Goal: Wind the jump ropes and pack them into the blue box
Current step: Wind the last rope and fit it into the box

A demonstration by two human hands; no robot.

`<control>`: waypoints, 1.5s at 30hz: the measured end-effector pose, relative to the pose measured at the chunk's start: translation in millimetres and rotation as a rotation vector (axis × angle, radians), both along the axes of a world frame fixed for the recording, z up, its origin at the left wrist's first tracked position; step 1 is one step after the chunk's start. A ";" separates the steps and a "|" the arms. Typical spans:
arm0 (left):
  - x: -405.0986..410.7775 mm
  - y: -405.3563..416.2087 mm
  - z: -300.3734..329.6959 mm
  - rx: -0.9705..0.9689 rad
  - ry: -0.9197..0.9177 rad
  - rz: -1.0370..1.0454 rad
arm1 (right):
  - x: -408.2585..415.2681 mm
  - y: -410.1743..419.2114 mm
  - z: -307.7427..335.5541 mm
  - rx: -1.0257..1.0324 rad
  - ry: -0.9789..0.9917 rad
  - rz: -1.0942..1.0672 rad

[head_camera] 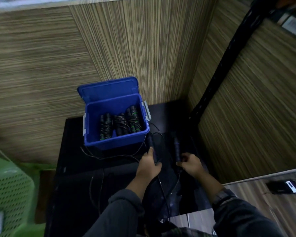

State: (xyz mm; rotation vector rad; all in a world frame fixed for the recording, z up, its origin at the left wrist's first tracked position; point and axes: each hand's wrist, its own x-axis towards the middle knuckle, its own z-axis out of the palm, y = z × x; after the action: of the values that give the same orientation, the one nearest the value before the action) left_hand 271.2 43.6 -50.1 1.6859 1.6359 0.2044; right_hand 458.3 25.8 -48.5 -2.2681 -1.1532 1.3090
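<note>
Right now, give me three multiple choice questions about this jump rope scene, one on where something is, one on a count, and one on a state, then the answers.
1. Where does the blue box stand?
A. On the black table
B. Inside the green basket
C. On the person's lap

2. How many wound rope bundles lie in the box?
A. One
B. Three
C. Six

3. What is the state of the box lid?
A. Latched shut
B. Open, standing up behind the box
C. Lying on the floor

Answers:
1 A, the box rests on the dark tabletop, ahead of the left hand.
2 B, three black bundles sit side by side.
3 B, the lid is upright at the back, with the inside of the box showing.
</note>
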 end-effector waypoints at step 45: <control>-5.3 25.7 4.7 0.358 0.636 -0.727 | 16.0 -10.9 7.8 0.037 -0.106 0.343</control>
State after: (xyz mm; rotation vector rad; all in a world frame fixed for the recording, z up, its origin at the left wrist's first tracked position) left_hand 265.9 69.3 -45.3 2.7002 1.3097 -0.4693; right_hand 474.3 14.9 -40.8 -2.2040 -1.6480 1.2785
